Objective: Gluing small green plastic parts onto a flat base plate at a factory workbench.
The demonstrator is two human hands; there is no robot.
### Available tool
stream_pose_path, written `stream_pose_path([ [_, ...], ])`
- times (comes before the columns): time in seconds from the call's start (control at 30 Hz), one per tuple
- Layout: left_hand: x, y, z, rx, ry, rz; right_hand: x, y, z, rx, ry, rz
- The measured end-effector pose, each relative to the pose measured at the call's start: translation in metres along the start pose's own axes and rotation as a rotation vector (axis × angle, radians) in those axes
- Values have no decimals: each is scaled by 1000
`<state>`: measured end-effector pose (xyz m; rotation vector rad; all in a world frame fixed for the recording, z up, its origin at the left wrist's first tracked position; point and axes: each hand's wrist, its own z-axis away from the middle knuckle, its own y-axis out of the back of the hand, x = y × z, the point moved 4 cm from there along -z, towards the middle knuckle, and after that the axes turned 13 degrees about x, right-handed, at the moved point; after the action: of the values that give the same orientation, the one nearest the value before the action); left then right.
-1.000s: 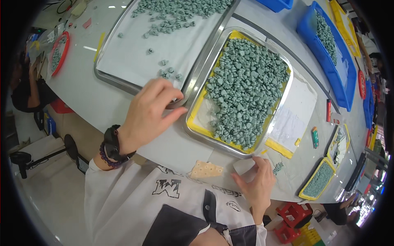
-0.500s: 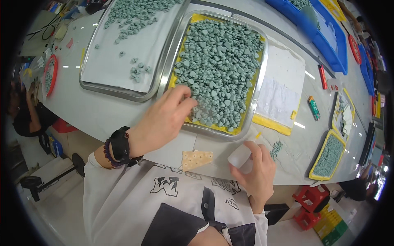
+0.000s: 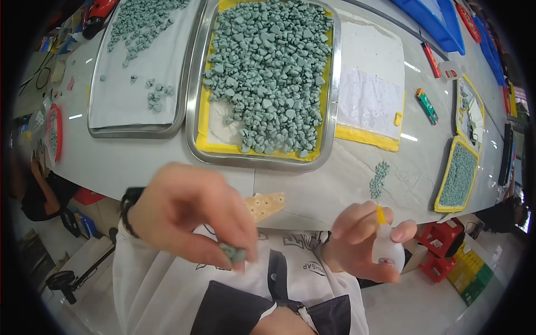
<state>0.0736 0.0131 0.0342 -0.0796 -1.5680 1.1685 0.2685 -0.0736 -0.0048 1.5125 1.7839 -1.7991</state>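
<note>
The near edge of the worktop [image 3: 329, 192] curves across behind both hands as seen, with a strip of worktop between it and the steel rim of the middle tray [image 3: 330, 120]. The left tray [image 3: 139, 132] stands just beside that one, and a yellow-edged pad [image 3: 371, 100] lies just to its right; worktop surface runs on from there to a small yellow-rimmed tray [image 3: 456, 176]. The hands are apart: the left hand [image 3: 192, 215], blurred, pinches a green stone [image 3: 231, 253] between thumb and fingers, partly covering a tan perforated piece [image 3: 267, 205]. The right hand [image 3: 357, 245] grips a white bottle [image 3: 389, 251], its yellow nozzle pointing away from the person, near a loose green cluster [image 3: 379, 178].
</note>
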Motion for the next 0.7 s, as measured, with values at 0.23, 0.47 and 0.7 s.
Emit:
stream_pose_path([
  [0.23, -48, 29, -7, 388, 287, 165, 12, -38, -1, -279, 101, 288],
  [0.47, -42, 26, -6, 335, 203, 70, 14, -48, 0, -439, 35, 505],
  [0.7, -47, 33, -5, 334, 79, -105, 16, -50, -2, -455, 26, 546],
])
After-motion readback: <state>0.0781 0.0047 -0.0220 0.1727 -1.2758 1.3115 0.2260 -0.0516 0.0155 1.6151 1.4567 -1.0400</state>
